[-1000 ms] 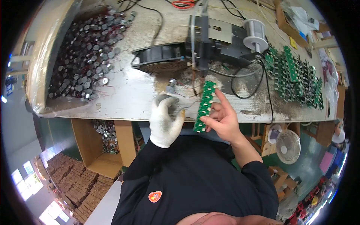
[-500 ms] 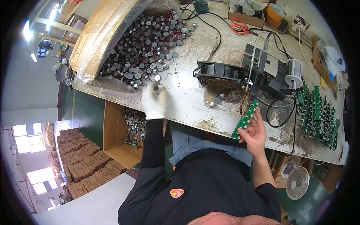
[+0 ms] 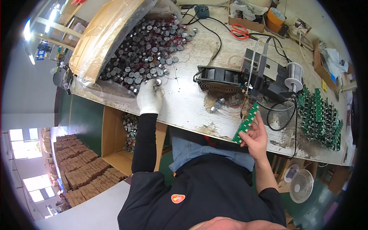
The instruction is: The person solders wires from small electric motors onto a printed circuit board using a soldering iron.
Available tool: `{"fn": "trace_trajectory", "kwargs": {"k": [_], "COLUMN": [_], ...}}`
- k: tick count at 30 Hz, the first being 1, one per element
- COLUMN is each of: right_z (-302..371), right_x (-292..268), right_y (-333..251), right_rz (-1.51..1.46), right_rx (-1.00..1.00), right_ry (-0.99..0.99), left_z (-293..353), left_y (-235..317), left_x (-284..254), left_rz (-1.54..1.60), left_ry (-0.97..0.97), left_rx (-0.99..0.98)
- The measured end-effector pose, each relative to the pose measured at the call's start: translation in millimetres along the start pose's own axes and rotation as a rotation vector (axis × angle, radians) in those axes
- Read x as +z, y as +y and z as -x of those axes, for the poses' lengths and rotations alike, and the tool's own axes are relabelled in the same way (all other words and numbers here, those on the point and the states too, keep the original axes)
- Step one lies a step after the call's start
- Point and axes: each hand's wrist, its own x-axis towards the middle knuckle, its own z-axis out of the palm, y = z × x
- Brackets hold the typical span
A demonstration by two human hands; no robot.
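Note:
My left hand (image 3: 149,100), in a white glove, is at the near edge of a heap of small round metal components with thin wires (image 3: 130,71). Its fingers are curled and pinched at one small silver round component (image 3: 158,82); the grip is partly hidden. Bare, my right hand (image 3: 256,138) holds a narrow green circuit board strip (image 3: 246,123) by its lower end, tilted over the table's front edge. The strip's upper end is just below the soldering device (image 3: 264,69).
A black fan (image 3: 220,78) stands left of the device, with a solder spool (image 3: 294,76) on its right. Loose components (image 3: 218,103) lie before the fan. Green board strips (image 3: 320,119) are piled at right. Red-handled scissors (image 3: 239,32) and cables lie behind. A cardboard box (image 3: 111,142) stands below the table.
My left hand has moved left and slightly away from me, and its fingers have drawn closer together at the component. My right hand still holds the strip in about the same place.

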Motion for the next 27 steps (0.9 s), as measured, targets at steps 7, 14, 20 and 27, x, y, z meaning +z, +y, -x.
{"fn": "trace_trajectory", "kwargs": {"k": [7,14,20,27], "right_z": [0.1,-0.7,-0.9,1.1], "right_x": [-0.2,-1.6,-1.0,-5.3], "right_y": [-0.8,2.4,1.2,1.9], "right_rz": [0.006,-0.02,-0.026,-0.016], "right_rx": [0.009,-0.015,0.005,0.001], "right_ry": [-0.005,-0.033,-0.034,-0.022], "left_z": [-13.8,-21.8,6.2,10.5], "left_y": [5.3,11.8,2.8,18.0], "left_x": [3.4,1.3,12.0,3.2], "left_rz": [0.051,0.012,0.297,0.094], "left_ry": [-0.015,-0.07,-0.005,-0.148], "left_rx": [-0.103,-0.148,-0.199,-0.121]}}
